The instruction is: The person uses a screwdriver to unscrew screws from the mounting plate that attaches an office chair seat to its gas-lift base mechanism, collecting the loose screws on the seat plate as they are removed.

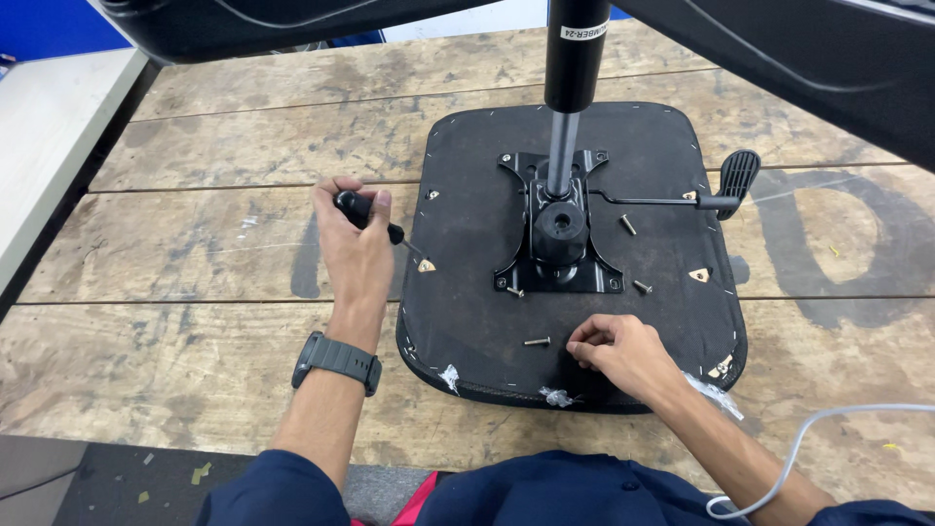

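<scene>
An upturned black chair seat (662,146) lies on a wooden table (195,321), with a black metal mechanism plate (514,200) and a gas cylinder (570,88) standing in its centre. My left hand (355,244) grips a black-handled screwdriver (368,212) whose tip points at a hole on the seat's left edge. My right hand (618,353) rests on the seat's near part with fingers curled; whether it holds a screw is hidden. Loose screws lie on the seat, one (537,341) just left of my right hand, others (643,286) beside the plate.
A black lever with a paddle handle (737,175) sticks out to the seat's right. Black chair parts (799,58) hang overhead at the top. A grey cable (808,429) loops at the lower right. A pale bench (49,146) borders the table's left.
</scene>
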